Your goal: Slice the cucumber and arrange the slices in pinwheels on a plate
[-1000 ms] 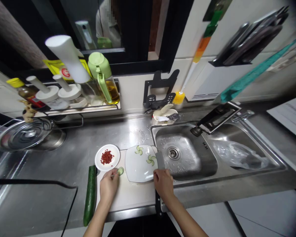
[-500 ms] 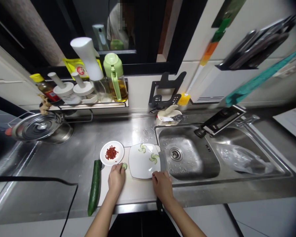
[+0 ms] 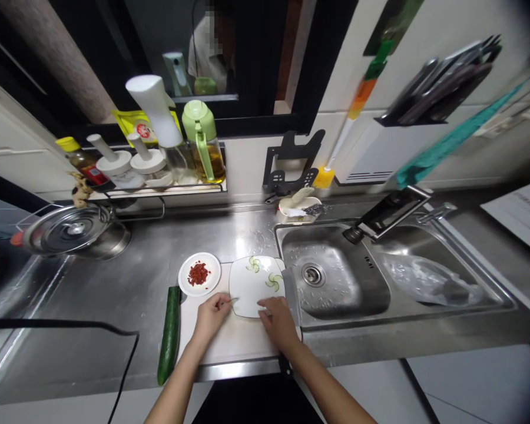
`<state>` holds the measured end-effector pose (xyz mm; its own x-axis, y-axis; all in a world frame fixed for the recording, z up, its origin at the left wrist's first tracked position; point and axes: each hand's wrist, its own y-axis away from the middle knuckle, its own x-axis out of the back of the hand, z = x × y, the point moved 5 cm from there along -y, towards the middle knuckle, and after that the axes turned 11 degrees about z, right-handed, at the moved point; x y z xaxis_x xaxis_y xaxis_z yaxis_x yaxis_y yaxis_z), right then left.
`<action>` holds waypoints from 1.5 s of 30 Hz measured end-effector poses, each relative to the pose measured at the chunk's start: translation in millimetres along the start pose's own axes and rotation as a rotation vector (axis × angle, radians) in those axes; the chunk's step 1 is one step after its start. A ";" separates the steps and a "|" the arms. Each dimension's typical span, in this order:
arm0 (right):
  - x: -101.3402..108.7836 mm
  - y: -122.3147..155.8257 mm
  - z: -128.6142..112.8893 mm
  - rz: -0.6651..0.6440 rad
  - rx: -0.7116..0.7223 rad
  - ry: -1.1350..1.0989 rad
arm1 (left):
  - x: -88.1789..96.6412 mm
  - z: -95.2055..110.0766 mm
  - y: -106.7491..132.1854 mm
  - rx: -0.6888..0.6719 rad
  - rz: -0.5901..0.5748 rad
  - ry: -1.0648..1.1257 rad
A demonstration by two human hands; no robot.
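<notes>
We are pinching a thin slice [image 3: 234, 299] in our left hand [image 3: 212, 316]; our right hand [image 3: 279, 323], half spread, seemingly empty, is overhanging the plate [image 3: 244, 287], stray brushing risking displaced pinwheels [image 3: 274, 282].

The right hand [image 3: 279, 322] hides part of the knife [image 3: 285, 366]. The sliver [image 3: 234, 299] in the left hand [image 3: 212, 318] is too small to identify.

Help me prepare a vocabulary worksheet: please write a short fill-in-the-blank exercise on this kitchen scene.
1. The thin green slice is in the grip of the person's ____ hand.
2. The squarish plate bears ____ green pinwheel shapes.
3. The chopped bits on the round plate are coloured ____.
4. The leftmost shelf bottle has a ____ cap.

Missing words: left; two; red; yellow.
</notes>
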<state>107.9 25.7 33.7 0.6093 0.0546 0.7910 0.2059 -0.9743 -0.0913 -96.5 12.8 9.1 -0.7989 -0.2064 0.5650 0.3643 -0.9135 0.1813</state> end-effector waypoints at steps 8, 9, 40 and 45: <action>2.8 -21.5 -20.9 0.018 0.037 -0.107 | -27.7 36.8 7.2 0.044 -0.229 0.233; 4.8 -21.7 -20.5 0.027 0.032 -0.110 | -30.6 36.2 7.5 0.110 -0.250 0.302; -16.9 -3.5 18.5 -0.083 -0.385 0.078 | -69.6 50.1 -9.8 -0.108 -0.240 -0.246; -21.1 -6.0 15.9 -0.142 -0.358 0.203 | -72.8 48.7 -8.7 -0.138 -0.249 -0.402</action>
<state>106.0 33.9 8.0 0.4235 0.1846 0.8869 -0.0236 -0.9764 0.2146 -18.3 52.9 5.6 -0.5958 0.1513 0.7887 0.0967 -0.9614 0.2575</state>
